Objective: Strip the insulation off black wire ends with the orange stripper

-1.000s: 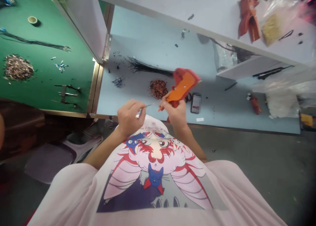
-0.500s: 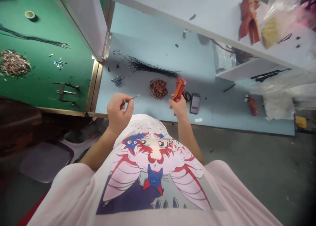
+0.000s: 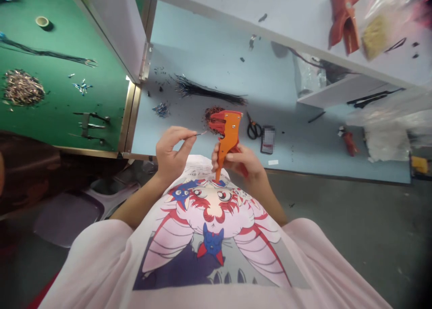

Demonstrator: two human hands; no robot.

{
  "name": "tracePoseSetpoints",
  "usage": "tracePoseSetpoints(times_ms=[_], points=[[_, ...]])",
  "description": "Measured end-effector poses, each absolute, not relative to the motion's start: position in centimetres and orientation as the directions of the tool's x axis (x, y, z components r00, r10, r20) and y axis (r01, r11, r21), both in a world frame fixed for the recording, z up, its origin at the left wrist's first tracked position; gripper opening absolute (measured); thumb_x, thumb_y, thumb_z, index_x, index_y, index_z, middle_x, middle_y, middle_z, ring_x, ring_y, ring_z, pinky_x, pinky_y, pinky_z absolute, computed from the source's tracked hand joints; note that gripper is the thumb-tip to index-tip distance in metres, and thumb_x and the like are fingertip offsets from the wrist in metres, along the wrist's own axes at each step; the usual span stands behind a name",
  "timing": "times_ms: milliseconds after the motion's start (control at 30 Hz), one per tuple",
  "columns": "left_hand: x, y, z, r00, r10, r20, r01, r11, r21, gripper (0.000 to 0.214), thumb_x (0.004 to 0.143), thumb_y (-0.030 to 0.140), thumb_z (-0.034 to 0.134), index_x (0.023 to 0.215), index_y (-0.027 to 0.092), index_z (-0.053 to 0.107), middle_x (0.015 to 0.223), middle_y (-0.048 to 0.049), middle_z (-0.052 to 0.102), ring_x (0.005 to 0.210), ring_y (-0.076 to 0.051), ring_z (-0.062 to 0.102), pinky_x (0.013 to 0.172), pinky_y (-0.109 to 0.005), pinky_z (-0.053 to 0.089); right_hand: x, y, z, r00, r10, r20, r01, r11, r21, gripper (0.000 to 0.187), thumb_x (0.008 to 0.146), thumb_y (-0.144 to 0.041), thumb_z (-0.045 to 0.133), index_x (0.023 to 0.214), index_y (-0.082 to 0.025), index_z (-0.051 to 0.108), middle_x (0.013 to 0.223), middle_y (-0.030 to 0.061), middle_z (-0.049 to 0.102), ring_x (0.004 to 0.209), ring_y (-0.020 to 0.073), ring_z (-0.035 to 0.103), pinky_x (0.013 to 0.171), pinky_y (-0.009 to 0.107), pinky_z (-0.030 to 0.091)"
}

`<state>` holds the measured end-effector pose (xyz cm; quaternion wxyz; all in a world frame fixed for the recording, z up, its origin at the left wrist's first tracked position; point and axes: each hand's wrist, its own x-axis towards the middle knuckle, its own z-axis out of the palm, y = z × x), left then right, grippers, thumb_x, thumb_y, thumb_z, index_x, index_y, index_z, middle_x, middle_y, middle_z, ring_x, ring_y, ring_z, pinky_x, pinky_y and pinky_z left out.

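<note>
My left hand point(image 3: 173, 155) pinches a short thin wire point(image 3: 201, 134) between thumb and forefinger, its tip pointing right. My right hand point(image 3: 248, 159) is wrapped round the handles of an orange and red wire stripper point(image 3: 231, 129). The stripper's jaws face left, close to the wire's tip; a small gap seems to lie between them. Behind the jaws sits a heap of copper-coloured bits point(image 3: 209, 113), partly covered by the tool. Farther back lies a bundle of long black wires point(image 3: 209, 92). Left of the heap is a small pile of blue and silver pieces point(image 3: 161, 110).
Black scissors point(image 3: 254, 130) and a phone point(image 3: 267, 146) lie right of the stripper. A shelf point(image 3: 216, 7) overhangs the blue table, with another red tool point(image 3: 344, 20) on it. A red-handled tool point(image 3: 349, 143) rests far right. A green table point(image 3: 67, 129) adjoins at left.
My right hand has moved left and turned the wire stripper so its jaws face the wire. My left hand has shifted slightly right with the wire. The scissors are more exposed.
</note>
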<state>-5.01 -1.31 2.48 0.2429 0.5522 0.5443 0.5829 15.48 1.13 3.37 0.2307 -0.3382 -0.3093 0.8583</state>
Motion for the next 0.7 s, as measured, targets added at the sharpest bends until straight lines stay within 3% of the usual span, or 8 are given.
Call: tracePoseSetpoints(times_ms=[233, 700], points=[[-4.7, -1.4, 2.6, -0.321, 0.922, 0.214, 0.163, -0.169, 0.972, 0.007, 0.082, 0.022, 0.063, 0.084, 0.021, 0.070, 0.080, -0.0004, 0.067, 0.074, -0.010, 0.059, 0.064, -0.023, 0.046, 14.5, 0.4, 3.1, -0.819, 0.427, -0.383, -0.165, -0.815, -0.556, 0.033, 0.070, -0.032, 0.069, 0.096, -0.015, 0.057, 0.075, 0.0014, 0.061, 0.062, 0.0157, 0.063, 0.065, 0.035, 0.056], [-5.6, -2.1, 3.4, -0.297, 0.847, 0.440, 0.422, -0.297, 0.857, 0.005, 0.081, 0.019, 0.063, 0.083, 0.020, 0.068, 0.074, 0.0002, 0.064, 0.062, -0.008, 0.050, 0.056, -0.021, 0.042, 14.0, -0.4, 4.2, -0.816, 0.456, -0.357, -0.135, -0.749, -0.648, 0.032, 0.071, -0.034, 0.068, 0.095, -0.015, 0.057, 0.072, 0.0008, 0.059, 0.061, 0.0146, 0.061, 0.064, 0.033, 0.055]])
